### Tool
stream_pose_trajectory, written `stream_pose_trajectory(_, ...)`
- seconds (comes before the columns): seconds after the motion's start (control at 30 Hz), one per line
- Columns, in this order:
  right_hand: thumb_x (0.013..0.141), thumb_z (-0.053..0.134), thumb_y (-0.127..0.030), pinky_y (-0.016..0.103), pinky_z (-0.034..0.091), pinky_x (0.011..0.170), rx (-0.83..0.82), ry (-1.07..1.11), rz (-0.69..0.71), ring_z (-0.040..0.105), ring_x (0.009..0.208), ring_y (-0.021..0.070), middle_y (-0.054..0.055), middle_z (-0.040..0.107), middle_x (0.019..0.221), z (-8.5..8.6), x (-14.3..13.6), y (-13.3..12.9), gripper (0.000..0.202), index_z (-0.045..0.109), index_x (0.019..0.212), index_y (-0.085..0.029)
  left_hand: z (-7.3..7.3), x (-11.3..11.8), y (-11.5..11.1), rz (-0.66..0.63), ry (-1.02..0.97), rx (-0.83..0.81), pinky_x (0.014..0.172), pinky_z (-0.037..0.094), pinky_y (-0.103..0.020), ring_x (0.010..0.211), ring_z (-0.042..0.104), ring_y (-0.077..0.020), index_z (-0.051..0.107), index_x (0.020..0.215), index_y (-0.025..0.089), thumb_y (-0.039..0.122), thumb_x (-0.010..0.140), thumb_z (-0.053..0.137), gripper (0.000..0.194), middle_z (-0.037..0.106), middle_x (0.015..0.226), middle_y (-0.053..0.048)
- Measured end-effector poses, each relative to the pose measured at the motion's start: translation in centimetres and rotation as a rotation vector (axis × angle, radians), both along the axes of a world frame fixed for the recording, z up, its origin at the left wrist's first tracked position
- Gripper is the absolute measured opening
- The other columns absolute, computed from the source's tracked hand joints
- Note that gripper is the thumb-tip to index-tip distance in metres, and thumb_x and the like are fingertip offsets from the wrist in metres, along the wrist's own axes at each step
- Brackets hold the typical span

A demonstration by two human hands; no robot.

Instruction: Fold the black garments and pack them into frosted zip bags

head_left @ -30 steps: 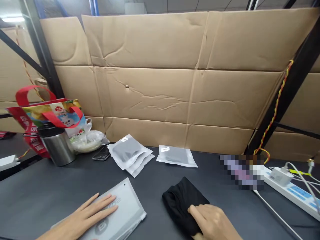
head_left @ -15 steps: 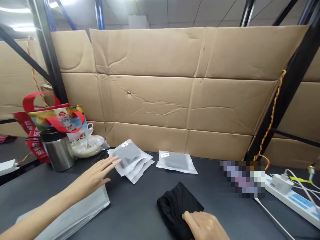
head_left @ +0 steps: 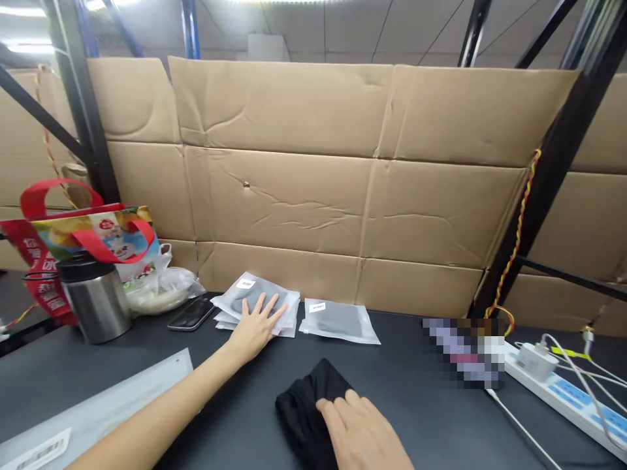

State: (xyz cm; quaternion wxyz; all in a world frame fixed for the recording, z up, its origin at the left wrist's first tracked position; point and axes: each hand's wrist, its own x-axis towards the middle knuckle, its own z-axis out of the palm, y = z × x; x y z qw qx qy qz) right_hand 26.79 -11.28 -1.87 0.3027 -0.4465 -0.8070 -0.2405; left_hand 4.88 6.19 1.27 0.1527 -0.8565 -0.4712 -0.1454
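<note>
My left hand (head_left: 255,328) lies with spread fingers on a stack of frosted plastic bags (head_left: 230,303) with dark contents and a white label on top. Below, my right hand (head_left: 365,427) is closed on the edge of a folded black cloth garment (head_left: 308,405) on the table. To the right of the stack lies another frosted bag (head_left: 337,321) with a label. Under my left forearm rests a pile of larger frosted bags (head_left: 122,398), partly hidden by the arm, with a barcode label at its near end.
At the left stand a steel flask (head_left: 98,303), a red-handled shopping bag (head_left: 93,228) and a tied plastic bag (head_left: 164,287). A phone (head_left: 191,314) lies beside them. A power strip (head_left: 563,391) with cables runs along the right. Cardboard (head_left: 294,196) walls the back.
My left hand has moved right and down onto the stack of bags, whose edges now lie closer together. The black garment and my right hand have shifted slightly left in view.
</note>
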Motion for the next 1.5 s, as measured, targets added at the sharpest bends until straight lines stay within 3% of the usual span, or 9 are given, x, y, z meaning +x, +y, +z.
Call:
stream_pose_trajectory(0.1, 0.066, 0.058, -0.074, 0.036, 0.047, 0.064, -0.027, 0.054, -0.031, 0.060, 0.069, 0.0263, 0.007, 0.064, 0.075, 0.6, -2.0, 0.4, 0.059, 0.061, 0.086, -0.019, 0.7, 0.1, -1.6, -0.028, -0.090, -0.017, 0.105, 0.013, -0.068, 0.140, 0.017, -0.0407, 0.032, 0.145, 0.020, 0.022, 0.088, 0.044, 0.058, 0.028, 0.153, -0.015)
stream_pose_trajectory(0.23, 0.073, 0.065, -0.028, 0.028, 0.043, 0.056, -0.246, 0.111, -0.026, 0.062, 0.062, 0.0209, 0.002, 0.064, 0.069, 0.9, -2.8, 1.0, 0.009, 0.060, 0.077, -0.021, 1.0, -0.4, -6.3, -0.095, -0.195, -0.130, 0.100, 0.039, -0.042, 0.120, 0.049, -0.0258, 0.050, 0.127, 0.019, 0.013, 0.086, 0.038, 0.043, 0.055, 0.129, -0.011)
stream_pose_trajectory(0.33, 0.079, 0.054, -0.014, 0.025, 0.043, 0.059, -0.464, 0.327, -0.002, 0.064, 0.066, 0.0178, 0.000, 0.067, 0.075, 2.1, -1.7, 1.1, 0.012, 0.061, 0.080, -0.024, 0.6, 0.0, -9.7, -0.115, -0.314, -0.417, 0.073, 0.049, -0.028, 0.082, 0.061, -0.0186, 0.059, 0.094, 0.021, 0.020, 0.085, 0.043, 0.018, 0.063, 0.091, -0.002)
stream_pose_trajectory(0.53, 0.091, 0.045, -0.042, 0.027, 0.047, 0.067, -0.702, 0.880, 0.116, 0.065, 0.074, 0.0202, 0.003, 0.070, 0.078, 4.7, 2.8, 2.1, 0.028, 0.062, 0.084, -0.021, 0.5, 2.2, -11.7, -0.096, -0.474, -0.709, 0.073, 0.041, -0.029, 0.083, 0.054, -0.0200, 0.054, 0.079, 0.021, 0.033, 0.078, 0.056, 0.013, 0.056, 0.084, 0.000)
stream_pose_trajectory(0.77, 0.079, 0.054, -0.057, 0.031, 0.050, 0.065, -0.824, 1.224, -0.004, 0.068, 0.083, 0.0256, 0.004, 0.072, 0.078, 3.5, 10.5, 4.0, 0.044, 0.061, 0.101, -0.019, 1.3, 2.0, -11.0, -0.238, -0.624, -0.898, 0.063, 0.040, -0.025, 0.065, 0.052, -0.0148, 0.045, 0.073, 0.022, 0.034, 0.087, 0.045, 0.018, 0.049, 0.064, 0.006)
stream_pose_trajectory(0.93, 0.085, 0.047, -0.049, 0.035, 0.050, 0.073, -0.610, 1.002, -0.168, 0.066, 0.085, 0.0241, 0.007, 0.070, 0.089, 3.1, 11.3, 3.4, 0.038, 0.057, 0.107, -0.019, 1.7, 1.0, -9.2, -0.179, -0.848, -1.117, 0.061, 0.049, -0.027, 0.062, 0.061, -0.0156, 0.038, 0.080, 0.023, 0.056, 0.087, 0.040, 0.034, 0.049, 0.065, 0.007)
stream_pose_trajectory(1.17, 0.079, 0.062, -0.025, 0.034, 0.048, 0.080, -0.525, 0.352, -0.001, 0.063, 0.092, 0.0241, 0.005, 0.066, 0.098, 3.5, 6.2, 1.2, 0.027, 0.063, 0.106, -0.025, 2.4, -1.1, -7.1, -0.051, -0.939, -1.157, 0.056, 0.046, -0.023, 0.057, 0.055, -0.0125, 0.040, 0.079, 0.022, 0.064, 0.077, 0.055, 0.044, 0.049, 0.064, 0.007)
stream_pose_trajectory(1.33, 0.090, 0.039, -0.023, 0.027, 0.043, 0.055, -0.507, 0.456, -0.329, 0.062, 0.054, 0.0193, -0.003, 0.063, 0.061, 3.4, 10.4, 1.3, 0.028, 0.055, 0.113, -0.024, 2.9, -3.3, -6.5, -0.019, -0.889, -1.013, 0.054, 0.040, -0.022, 0.059, 0.051, -0.0141, 0.050, 0.075, 0.021, 0.060, 0.078, 0.058, 0.041, 0.050, 0.062, 0.006)
stream_pose_trajectory(1.5, 0.090, 0.041, -0.031, 0.033, 0.047, 0.074, -0.424, 0.381, -0.382, 0.064, 0.091, 0.0239, 0.005, 0.068, 0.097, 3.7, 13.8, 1.7, 0.024, 0.059, 0.104, -0.024, 2.5, -4.0, -7.0, -0.073, -0.727, -0.791, 0.072, 0.042, -0.027, 0.084, 0.056, -0.0210, 0.064, 0.082, 0.021, 0.056, 0.088, 0.045, 0.040, 0.064, 0.085, 0.000)
